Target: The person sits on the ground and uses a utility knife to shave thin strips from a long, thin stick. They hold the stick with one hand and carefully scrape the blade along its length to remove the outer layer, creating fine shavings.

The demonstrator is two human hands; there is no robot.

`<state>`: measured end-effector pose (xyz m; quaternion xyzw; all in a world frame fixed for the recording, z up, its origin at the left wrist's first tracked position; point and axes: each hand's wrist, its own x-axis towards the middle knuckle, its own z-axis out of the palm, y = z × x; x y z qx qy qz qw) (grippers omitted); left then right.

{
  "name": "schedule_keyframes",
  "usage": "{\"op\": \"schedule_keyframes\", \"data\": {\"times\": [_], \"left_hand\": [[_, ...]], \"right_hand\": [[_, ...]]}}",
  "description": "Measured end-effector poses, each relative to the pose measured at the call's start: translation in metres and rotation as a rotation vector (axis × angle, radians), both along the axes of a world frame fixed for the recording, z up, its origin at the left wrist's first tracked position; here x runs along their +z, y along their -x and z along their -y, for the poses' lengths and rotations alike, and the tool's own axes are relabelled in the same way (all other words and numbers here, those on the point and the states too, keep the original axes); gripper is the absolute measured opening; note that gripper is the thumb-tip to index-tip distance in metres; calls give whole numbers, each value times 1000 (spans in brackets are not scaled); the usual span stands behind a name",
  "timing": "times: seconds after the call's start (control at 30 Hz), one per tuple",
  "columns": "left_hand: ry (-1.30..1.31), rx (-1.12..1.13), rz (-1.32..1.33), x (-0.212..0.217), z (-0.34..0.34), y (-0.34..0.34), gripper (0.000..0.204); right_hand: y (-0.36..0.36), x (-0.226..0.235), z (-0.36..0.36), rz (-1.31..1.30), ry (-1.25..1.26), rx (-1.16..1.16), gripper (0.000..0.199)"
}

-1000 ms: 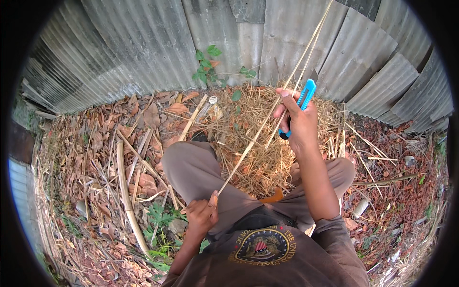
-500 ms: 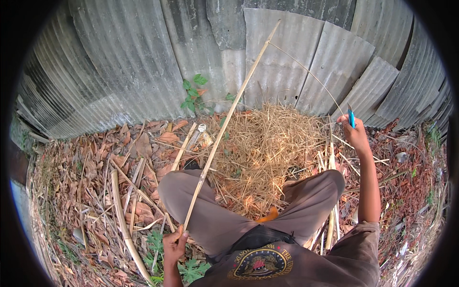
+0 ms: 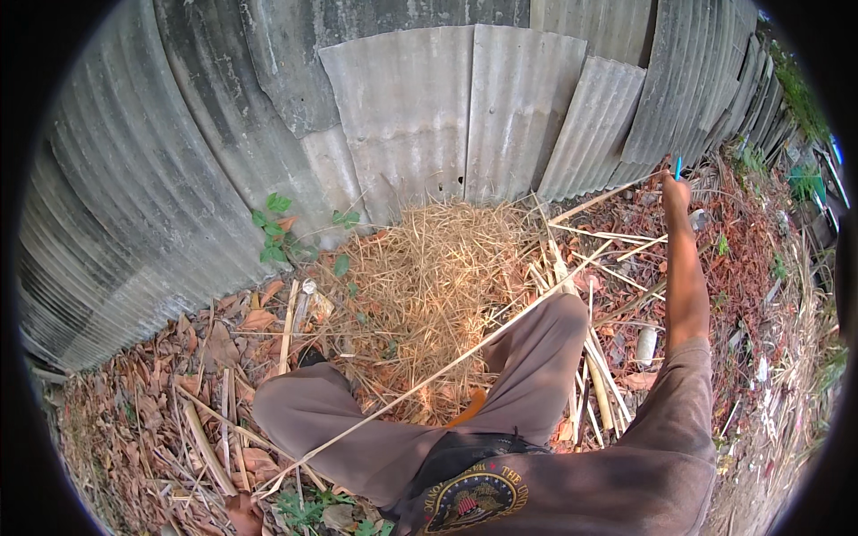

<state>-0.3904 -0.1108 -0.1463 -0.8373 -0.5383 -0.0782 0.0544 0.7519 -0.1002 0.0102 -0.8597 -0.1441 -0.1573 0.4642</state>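
Note:
My right hand (image 3: 677,189) is stretched out to the far right, closed around a small knife with a blue handle (image 3: 678,169). A pale bamboo stick (image 3: 597,204) meets the same hand and slopes down to the left. Across my lap runs a long thin bamboo strip (image 3: 420,386), from beyond my right knee down to the lower left. At its lower end sits my left hand (image 3: 244,515), partly cut off by the frame edge and dark; its fingers look closed on the strip.
A corrugated sheet fence (image 3: 402,107) rises ahead. Before my crossed legs lies a heap of straw-like shavings (image 3: 438,286). Dry leaves (image 3: 134,402) and split bamboo pieces (image 3: 603,393) cover the ground at both sides. A pale can-like container (image 3: 645,346) lies at my right.
My view has turned right. My right arm has reached farther out with the knife. The long piece, raised upright before, now slants low across my lap. My left hand has dropped toward the lower edge.

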Motion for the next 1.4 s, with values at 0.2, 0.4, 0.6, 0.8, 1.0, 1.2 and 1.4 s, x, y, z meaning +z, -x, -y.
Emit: {"op": "schedule_keyframes", "data": {"times": [0.2,0.4,0.6,0.8,1.0,1.2,1.4], "left_hand": [[-291,-11,-405,-41,126,132,30],[-71,282,-362,-30,118,80,34],[-268,321,-246,-22,57,-28,37],[-121,89,388,137,-30,-244,23],[239,-139,624,144,-88,-375,28],[568,-184,844,130,-100,-429,32],[698,-194,911,129,-85,-445,30]], "right_hand": [[-48,16,112,-39,149,119,35],[175,-55,50,117,774,374,23],[258,-217,119,-271,577,147,24],[407,-323,246,-723,935,341,35],[478,-371,326,-847,1064,499,52],[437,-289,312,-590,632,156,42],[377,-130,197,-462,-27,306,28]]}}
